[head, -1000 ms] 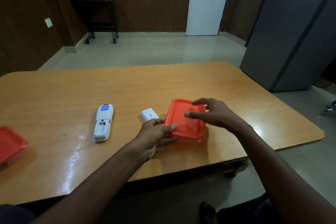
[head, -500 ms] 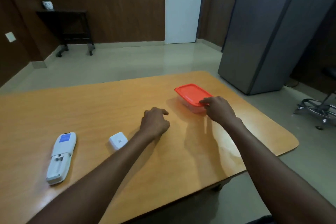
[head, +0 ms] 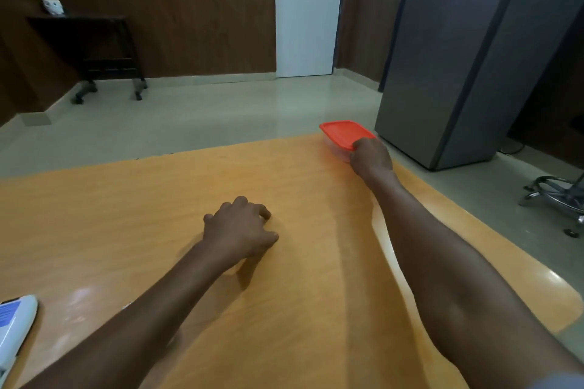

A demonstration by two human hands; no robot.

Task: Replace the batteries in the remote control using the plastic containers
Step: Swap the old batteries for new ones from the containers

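The right hand [head: 372, 157] is stretched far out to the far right corner of the counter [head: 158, 199], its fingers laid over the near edge of the plastic container [head: 344, 136]. Whether they actually grip it or only press against it cannot be told, since the fingertips are hidden behind the knuckles. Half a second ago the container sat closer in; now it stands further away, right at the counter's far edge, its orange lid closed on a clear base. The left hand [head: 241, 230] is loosely curled, knuckles up, holding nothing, resting on the bare wood near the middle of the counter, much as it did before.

The view has swung right and forward. The remote control [head: 15, 328], fully visible earlier, is now cut off at the lower left corner; only its white upper end and blue screen patch show. The small white piece that lay beside it is no longer in sight. The container's contents cannot be made out through its base. Beyond the counter stand a grey cabinet [head: 458, 57] and a white door [head: 308, 16].
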